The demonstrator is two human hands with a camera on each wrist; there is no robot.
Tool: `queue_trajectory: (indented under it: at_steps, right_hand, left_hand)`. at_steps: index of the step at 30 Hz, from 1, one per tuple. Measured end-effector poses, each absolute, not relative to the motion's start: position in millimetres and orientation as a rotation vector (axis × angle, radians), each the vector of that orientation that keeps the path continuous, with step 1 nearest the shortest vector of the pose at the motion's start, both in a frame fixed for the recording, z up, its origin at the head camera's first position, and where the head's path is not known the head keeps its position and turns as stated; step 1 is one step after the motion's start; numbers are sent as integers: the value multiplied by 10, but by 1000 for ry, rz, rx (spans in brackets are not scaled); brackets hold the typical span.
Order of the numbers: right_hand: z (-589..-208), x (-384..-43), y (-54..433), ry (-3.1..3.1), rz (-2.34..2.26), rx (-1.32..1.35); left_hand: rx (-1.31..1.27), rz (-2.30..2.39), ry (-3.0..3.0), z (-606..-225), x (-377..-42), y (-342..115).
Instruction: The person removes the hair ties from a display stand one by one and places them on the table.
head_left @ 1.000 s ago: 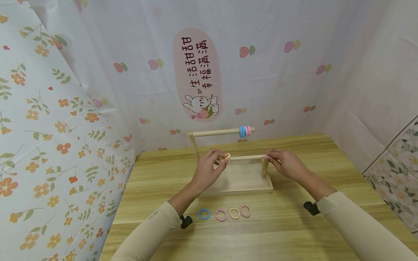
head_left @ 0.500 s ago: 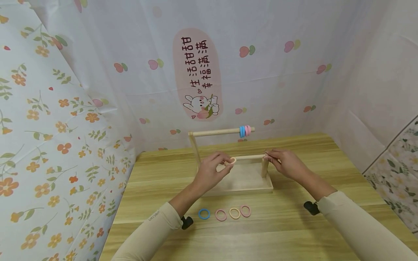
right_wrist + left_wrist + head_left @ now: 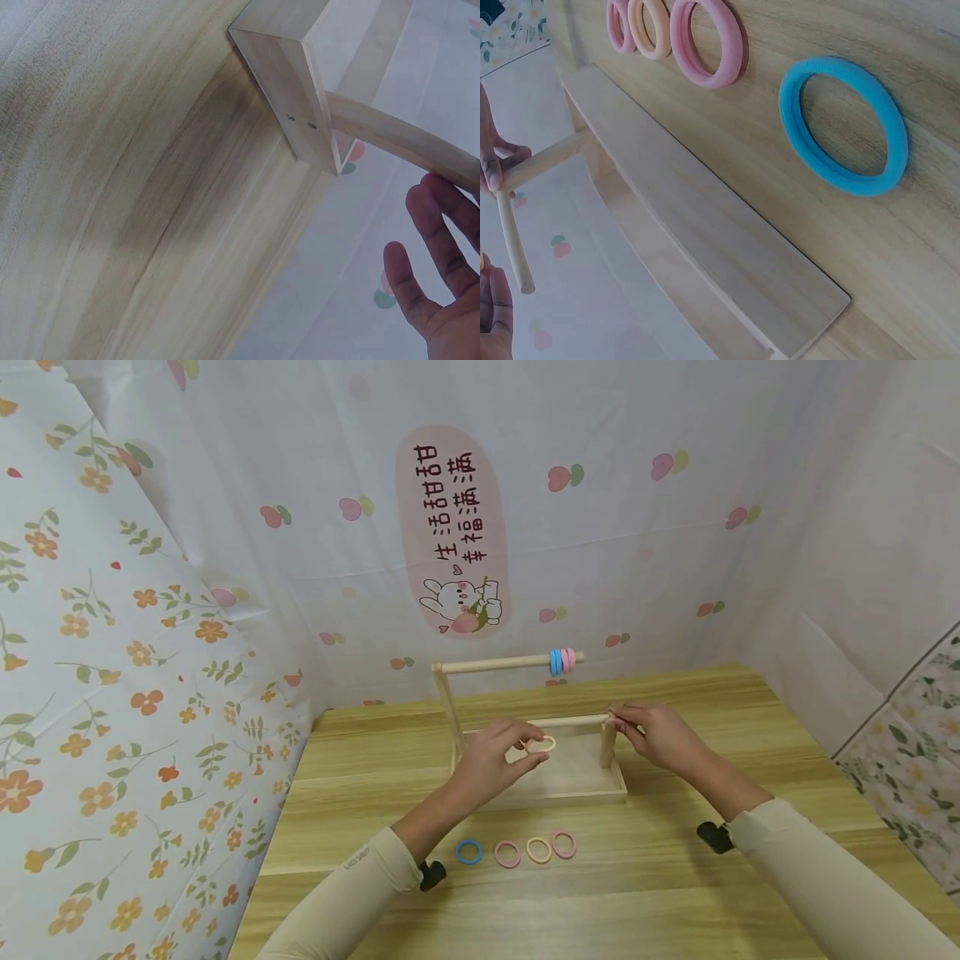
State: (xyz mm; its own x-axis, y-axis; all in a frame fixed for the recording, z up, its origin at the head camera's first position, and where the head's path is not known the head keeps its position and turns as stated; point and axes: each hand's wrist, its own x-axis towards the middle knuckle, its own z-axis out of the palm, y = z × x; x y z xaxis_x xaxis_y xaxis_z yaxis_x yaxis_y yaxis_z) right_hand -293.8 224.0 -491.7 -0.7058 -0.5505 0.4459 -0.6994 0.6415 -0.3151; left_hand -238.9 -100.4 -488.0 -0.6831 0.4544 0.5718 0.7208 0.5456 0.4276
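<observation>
One left hand (image 3: 487,762) holds a ring (image 3: 553,743) below printed 生活 (image 3: 446,551).

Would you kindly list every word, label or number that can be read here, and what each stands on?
"生活甜甜甜": on the pink patch of the curtain.
"幸福满满满": on the same patch.
Left sleeve: small lettering, too blurred to read.
I see no writing in the wrist views.

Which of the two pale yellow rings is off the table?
The held ring, gripped by the left hand above the rack; the other yellow ring lies on the table between two pink rings.
</observation>
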Motion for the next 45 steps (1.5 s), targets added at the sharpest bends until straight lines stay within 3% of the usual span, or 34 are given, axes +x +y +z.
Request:
queue_trajectory:
  at_steps: [45]
  right_hand:
    - [-4910,-2939,2242,-2583,676,997]
  left_hand:
    - [-1215,-844,-2593,-5194,-2179,-684]
